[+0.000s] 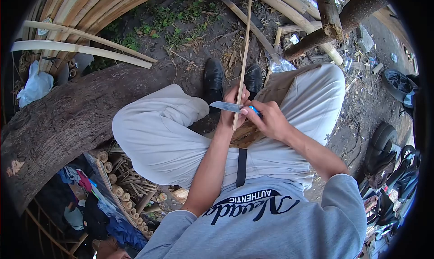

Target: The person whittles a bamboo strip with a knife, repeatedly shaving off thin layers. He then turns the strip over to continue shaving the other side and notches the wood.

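My left hand (234, 101) is wrapped round a long, thin bamboo strip (244, 55), which runs up toward the top of the view. Its short lower end sticks out below the fingers. In my right hand (272, 119) is a knife with a blue handle (255, 109). The knife's blade (226, 106) points left and lies across the strip, near my left thumb and fingers. Both hands are close together between my knees. Whether the edge cuts into the strip cannot be seen.
A thick log (68, 109) lies on the left, with bamboo strips (86, 53) above it. Cut bamboo pieces (118, 191) are stacked at the lower left. A dark branch (343, 21) and poles cross the upper right. Shoes and bags (384, 155) lie on the right.
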`<state>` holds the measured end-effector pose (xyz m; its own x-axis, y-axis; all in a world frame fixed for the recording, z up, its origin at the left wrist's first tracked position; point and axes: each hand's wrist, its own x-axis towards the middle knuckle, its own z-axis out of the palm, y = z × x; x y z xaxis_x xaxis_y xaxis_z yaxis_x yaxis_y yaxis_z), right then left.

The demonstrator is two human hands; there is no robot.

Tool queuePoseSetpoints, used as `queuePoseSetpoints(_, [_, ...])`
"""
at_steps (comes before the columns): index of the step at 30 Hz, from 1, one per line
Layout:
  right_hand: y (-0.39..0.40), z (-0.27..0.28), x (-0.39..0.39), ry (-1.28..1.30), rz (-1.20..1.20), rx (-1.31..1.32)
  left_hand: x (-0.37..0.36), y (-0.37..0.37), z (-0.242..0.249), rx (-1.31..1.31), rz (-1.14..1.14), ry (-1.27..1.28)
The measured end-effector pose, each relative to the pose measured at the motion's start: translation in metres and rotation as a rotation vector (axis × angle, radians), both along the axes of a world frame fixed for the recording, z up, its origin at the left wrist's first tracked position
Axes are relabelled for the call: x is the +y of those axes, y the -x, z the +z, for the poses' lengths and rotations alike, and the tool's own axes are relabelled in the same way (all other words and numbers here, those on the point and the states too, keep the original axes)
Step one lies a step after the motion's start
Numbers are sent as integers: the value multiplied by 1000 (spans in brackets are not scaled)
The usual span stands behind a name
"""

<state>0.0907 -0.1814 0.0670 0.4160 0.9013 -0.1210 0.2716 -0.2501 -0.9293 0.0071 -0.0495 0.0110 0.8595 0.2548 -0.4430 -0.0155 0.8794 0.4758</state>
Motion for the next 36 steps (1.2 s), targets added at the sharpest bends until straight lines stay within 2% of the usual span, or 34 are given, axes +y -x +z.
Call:
queuePoseSetpoints(3, [6, -6, -3, 8, -16, 13, -1, 2, 2, 22, 2, 87])
queuePoseSetpoints(5, [3, -7, -3, 9, 133, -20, 1, 3, -3, 4, -4, 149])
queuePoseSetpoints(6, [2, -5, 2, 8, 133, -16, 3, 4, -4, 8, -4, 149])
queuePoseSetpoints(8, [0, 1, 12, 32, -73, -25, 6, 8, -6, -47, -59, 169])
queuePoseSetpoints(10, [3, -7, 9, 33, -60, -36, 5, 6, -8, -142, -58, 224])
queuePoseSetpoints(12, [9, -11, 3, -57, 126, -109, 1, -1, -8, 75, 62, 182])
queuePoseSetpoints(13, [4, -10, 4, 9, 10, -71, -3, -3, -7, 9, 27, -449])
queuePoseSetpoints(14, [-2, -11, 9, 39, -151, -37, 2, 5, -4, -5, -24, 164])
queuePoseSetpoints(19, [6, -3, 6, -107, 76, -110, -2, -3, 1, 121, 70, 146])
queuePoseSetpoints(20, [-2, -2, 10, -14, -120, 52, -2, 1, 0, 124, 71, 148])
queuePoseSetpoints(22, [-4, -6, 12, -48, -167, -24, 1, 5, 2, 16, -43, 111])
queuePoseSetpoints(24, [8, -9, 2, -44, 152, -48, -1, 0, 2, 32, -2, 47])
queuePoseSetpoints(26, [2, -11, 4, -65, 151, -53, -6, -2, 2, 73, 92, -71])
queuePoseSetpoints(28, [-5, -9, 13, -12, -185, -23, 1, 2, 2, 45, 20, 24])
queuePoseSetpoints(29, [-2, -6, 9, -37, -54, -28, 5, 4, 3, 17, -63, 114])
queuePoseSetpoints(30, [0, -8, 7, -39, -56, -24, 2, -1, -2, 51, -9, 96])
queuePoseSetpoints(32, [1, -12, 3, -71, 155, -147, 1, -1, -6, 110, 20, 128])
queuePoseSetpoints(34, [-9, -10, 13, 69, -175, -65, 2, 4, -2, 32, -35, 143])
queuePoseSetpoints(36, [-6, 0, 9, -21, 15, -28, 1, 2, -1, 54, -28, 141])
